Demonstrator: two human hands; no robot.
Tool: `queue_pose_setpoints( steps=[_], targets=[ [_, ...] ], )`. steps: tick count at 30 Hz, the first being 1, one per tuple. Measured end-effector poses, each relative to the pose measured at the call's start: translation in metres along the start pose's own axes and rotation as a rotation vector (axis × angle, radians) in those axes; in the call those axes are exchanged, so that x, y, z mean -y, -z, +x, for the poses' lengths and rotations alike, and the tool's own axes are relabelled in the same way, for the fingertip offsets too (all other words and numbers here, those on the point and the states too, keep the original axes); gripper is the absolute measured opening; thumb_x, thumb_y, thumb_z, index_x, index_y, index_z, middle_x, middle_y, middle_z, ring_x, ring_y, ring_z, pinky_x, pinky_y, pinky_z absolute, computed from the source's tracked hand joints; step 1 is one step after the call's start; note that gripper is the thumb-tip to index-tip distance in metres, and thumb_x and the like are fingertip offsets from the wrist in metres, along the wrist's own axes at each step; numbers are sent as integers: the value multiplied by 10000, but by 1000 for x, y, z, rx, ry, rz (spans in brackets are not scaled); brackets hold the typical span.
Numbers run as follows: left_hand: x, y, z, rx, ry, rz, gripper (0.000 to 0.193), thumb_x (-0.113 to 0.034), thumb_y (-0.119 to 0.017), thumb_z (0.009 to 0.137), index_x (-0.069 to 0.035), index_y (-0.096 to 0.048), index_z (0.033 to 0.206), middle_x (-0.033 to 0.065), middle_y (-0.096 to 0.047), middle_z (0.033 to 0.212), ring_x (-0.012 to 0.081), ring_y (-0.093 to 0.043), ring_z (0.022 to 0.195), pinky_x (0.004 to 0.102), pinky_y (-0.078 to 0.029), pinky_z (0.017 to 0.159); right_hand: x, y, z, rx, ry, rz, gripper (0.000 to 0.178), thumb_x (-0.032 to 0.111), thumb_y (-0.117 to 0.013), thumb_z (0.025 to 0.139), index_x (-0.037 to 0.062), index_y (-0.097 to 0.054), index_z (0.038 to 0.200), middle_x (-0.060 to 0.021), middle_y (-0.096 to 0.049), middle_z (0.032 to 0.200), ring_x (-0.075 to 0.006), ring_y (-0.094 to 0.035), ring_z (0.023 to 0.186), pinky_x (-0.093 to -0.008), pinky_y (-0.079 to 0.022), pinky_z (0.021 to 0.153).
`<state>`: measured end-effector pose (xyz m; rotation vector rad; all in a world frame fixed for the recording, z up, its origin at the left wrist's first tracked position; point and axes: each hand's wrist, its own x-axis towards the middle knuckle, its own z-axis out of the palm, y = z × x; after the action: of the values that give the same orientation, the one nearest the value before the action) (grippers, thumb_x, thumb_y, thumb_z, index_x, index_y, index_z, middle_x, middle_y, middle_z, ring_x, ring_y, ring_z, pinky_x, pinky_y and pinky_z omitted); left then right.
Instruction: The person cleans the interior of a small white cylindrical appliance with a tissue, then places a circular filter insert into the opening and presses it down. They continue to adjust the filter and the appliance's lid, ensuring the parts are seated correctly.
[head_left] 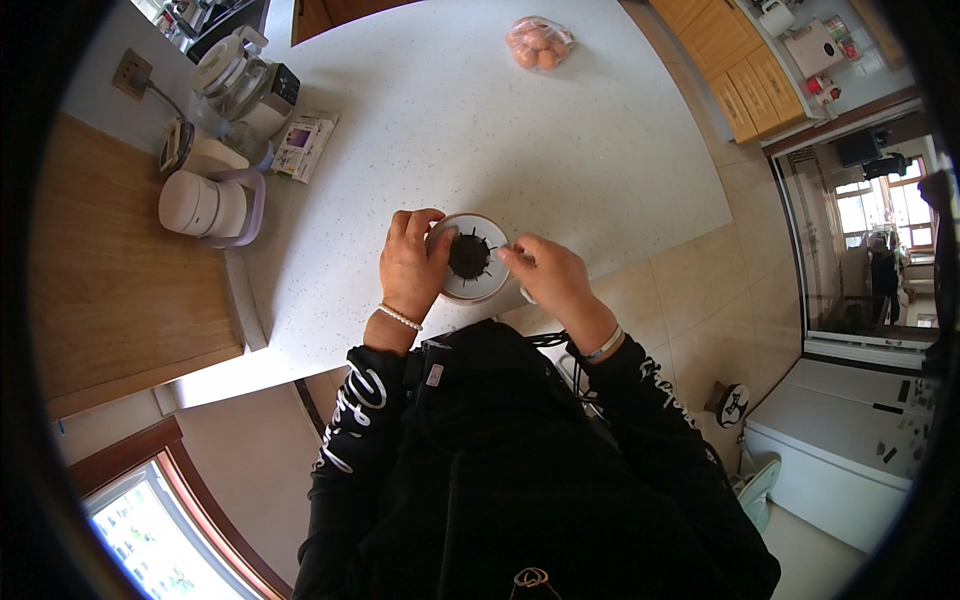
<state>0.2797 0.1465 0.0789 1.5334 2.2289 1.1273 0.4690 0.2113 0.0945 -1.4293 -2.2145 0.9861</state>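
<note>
A small round white dish (474, 292) with a brown rim is at the near edge of the pale counter. At its middle is a dark round patch (469, 257) with short dark lines spreading outward; I cannot tell whether this is a pattern or something lying in the dish. My left hand (412, 262) is closed on the dish's left side, thumb over the rim. At the right rim, my right hand (548, 275) has its thumb and forefinger pinched together over the edge. Whatever sits between those fingertips is too small to make out.
A clear bag of eggs (539, 43) lies at the counter's far side. To the left stand a glass kettle (235, 85), a white-and-lilac appliance (205, 205) and a flat packet (305, 146). The speckled counter (440, 120) has a curved right edge above a tiled floor.
</note>
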Motion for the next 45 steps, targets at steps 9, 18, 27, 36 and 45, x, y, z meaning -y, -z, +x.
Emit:
queue_pose_setpoints(
  steps=[9,18,27,36,45],
  targets=[
    [7,-6,0,10,38,-87,157,-149,-706,846,-116,-659,992,92,-597,971,302,-620,900,400,-524,745,-18,-17,27,87,-133,247,324,361,-650,945,41,-610,908,0,-524,611,-74,-437,484,-265,-349,466],
    [23,-17,6,132,256,-501,228,-152,-692,868,-63,-662,1075,108,-634,1073,268,-631,1026,358,-517,871,-10,-6,48,167,-130,287,364,409,-677,912,54,-600,918,-18,-512,625,-116,-467,564,-296,-393,531],
    [21,-26,7,209,322,-623,228,-165,-628,959,-28,-641,1140,42,-649,1028,126,-610,960,265,-490,866,5,-11,55,116,-56,139,385,431,-690,895,62,-582,910,-53,-547,693,-170,-505,632,-324,-434,605],
    [11,-3,12,359,520,-887,246,-185,-579,985,-50,-623,1186,17,-631,1054,108,-570,982,250,-464,884,-5,-12,73,287,-23,149,468,510,-691,870,58,-578,924,-86,-633,746,-227,-609,677,-356,-473,628],
    [18,-16,7,335,434,-875,255,-183,-571,990,-56,-608,1208,-5,-612,1038,89,-554,964,235,-452,876,3,-16,63,173,-3,79,415,471,-714,856,86,-584,941,-91,-657,750,-246,-643,682,-364,-485,619]
  ],
)
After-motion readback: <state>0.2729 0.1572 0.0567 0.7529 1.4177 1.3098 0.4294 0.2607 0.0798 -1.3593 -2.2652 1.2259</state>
